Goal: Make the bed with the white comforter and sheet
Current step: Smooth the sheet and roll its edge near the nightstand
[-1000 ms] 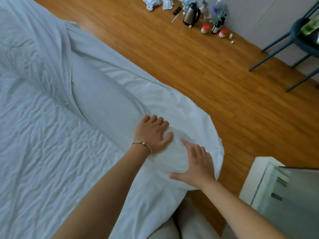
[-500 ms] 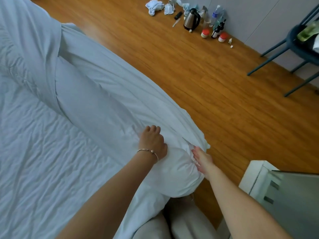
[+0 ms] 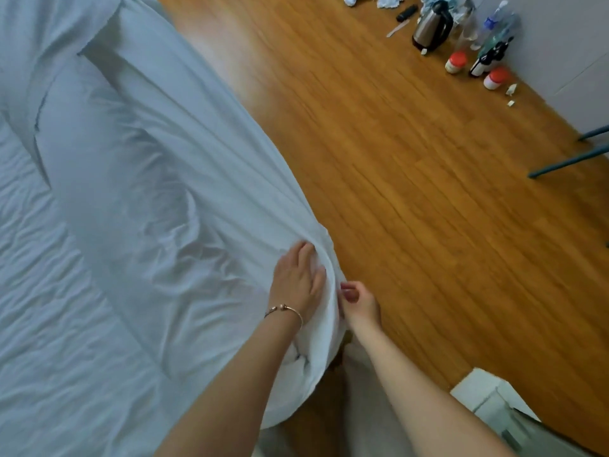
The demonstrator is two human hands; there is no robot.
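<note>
Now the left hand [image 3: 298,280] lies flat on the white comforter [image 3: 171,179] at the bed's edge, holding it down, while the right hand [image 3: 357,303] pinches its hem, likely to pull it straight over the sheet [image 3: 49,291].

The left hand [image 3: 298,280], flat and spread on the comforter [image 3: 158,179] one second ago and curled into its cloth half a second ago, now lies with fingers extended against a gathered ridge at the comforter's edge. The right hand [image 3: 359,303] has left the comforter's top surface and now pinches that edge from the floor side, thumb and fingers curled, close beside the left hand
</note>
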